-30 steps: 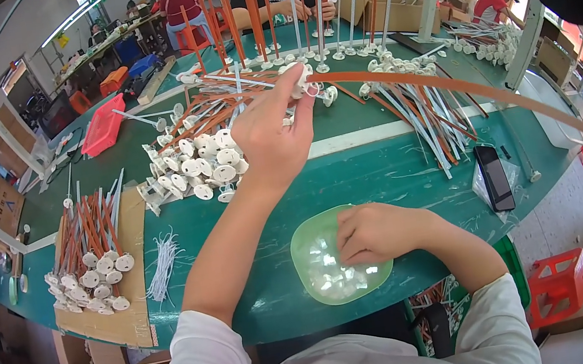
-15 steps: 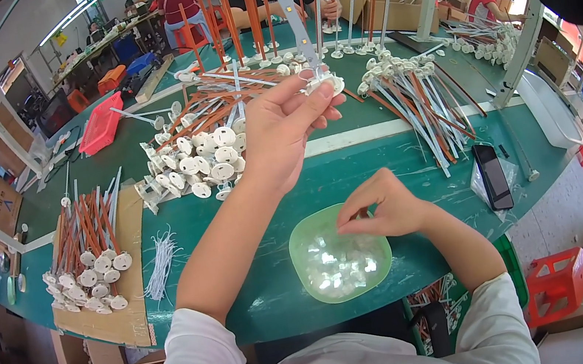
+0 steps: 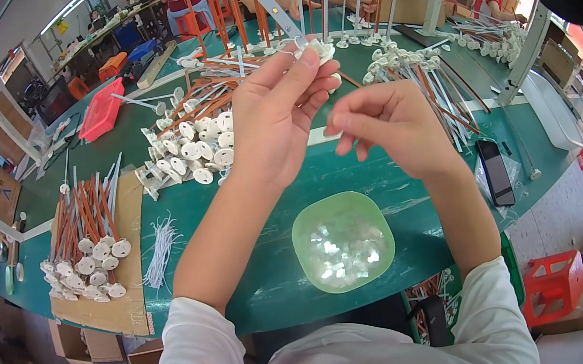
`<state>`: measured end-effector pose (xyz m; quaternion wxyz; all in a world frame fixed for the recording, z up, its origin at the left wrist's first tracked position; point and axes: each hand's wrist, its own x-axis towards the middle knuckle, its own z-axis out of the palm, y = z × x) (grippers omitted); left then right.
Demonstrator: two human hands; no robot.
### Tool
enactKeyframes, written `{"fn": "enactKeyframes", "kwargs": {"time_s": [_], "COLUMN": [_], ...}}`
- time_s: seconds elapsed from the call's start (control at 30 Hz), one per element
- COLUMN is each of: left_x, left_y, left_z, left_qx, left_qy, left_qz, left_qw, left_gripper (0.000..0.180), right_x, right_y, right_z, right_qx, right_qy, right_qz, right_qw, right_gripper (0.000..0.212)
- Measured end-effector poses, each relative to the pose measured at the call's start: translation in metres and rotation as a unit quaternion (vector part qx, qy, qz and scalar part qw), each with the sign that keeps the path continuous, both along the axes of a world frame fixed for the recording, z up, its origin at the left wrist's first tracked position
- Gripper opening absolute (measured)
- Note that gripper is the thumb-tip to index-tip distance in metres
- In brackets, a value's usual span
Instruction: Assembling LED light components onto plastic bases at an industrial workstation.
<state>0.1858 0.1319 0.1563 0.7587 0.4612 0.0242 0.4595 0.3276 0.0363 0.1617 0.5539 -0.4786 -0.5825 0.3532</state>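
My left hand is raised over the table, its fingers closed on an LED strip stick. The pale strip with small yellow LEDs slants up and left from a white round base at my fingertips. My right hand hangs just below and right of it, thumb and forefinger pinched together; whatever is between them is too small to make out. Nearer to me stands a light green bowl with many small, clear, shiny pieces inside.
White-based sticks with orange and pale strips are heaped at centre left. Another bundle lies on cardboard, beside thin white ties. More sticks stand upright at the back, near a person's hand. A phone lies at right.
My right hand has risen from the bowl's rim to near my left hand, still pinched. My left hand has moved slightly up and left with the LED strip stick.
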Motion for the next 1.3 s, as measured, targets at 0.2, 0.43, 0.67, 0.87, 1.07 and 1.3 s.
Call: {"fn": "enactKeyframes", "kwargs": {"time_s": [0.2, 0.43, 0.67, 0.87, 1.07, 1.3], "left_x": [-0.008, -0.01, -0.008, -0.007, -0.002, 0.001], "left_y": [0.003, 0.01, 0.012, 0.012, 0.02, 0.021], "left_z": [-0.002, -0.001, -0.001, 0.002, -0.006, -0.012], "left_qx": [-0.007, -0.019, -0.039, -0.038, -0.048, -0.059], "left_qy": [0.0, -0.007, -0.008, 0.016, 0.015, 0.005], "left_qz": [0.006, 0.008, -0.007, -0.002, -0.004, 0.028], "left_qw": [1.0, 1.0, 0.999, 0.999, 0.999, 0.998], "left_gripper": [0.029, 0.026, 0.031, 0.031, 0.026, 0.022], "right_x": [0.0, -0.021, -0.016, -0.011, -0.008, -0.009], "right_y": [-0.002, 0.014, 0.011, 0.015, 0.011, 0.01], "right_z": [-0.012, -0.062, -0.052, -0.044, -0.042, -0.021], "right_qx": [-0.021, -0.13, -0.132, -0.077, -0.008, 0.024], "right_qy": [-0.404, -0.556, -0.519, -0.454, -0.417, -0.256], "right_qz": [0.238, 0.289, 0.314, 0.305, 0.282, 0.119], "right_qw": [0.883, 0.769, 0.784, 0.834, 0.864, 0.959], "right_gripper": [0.008, 0.022, 0.025, 0.015, 0.008, 0.005]}}
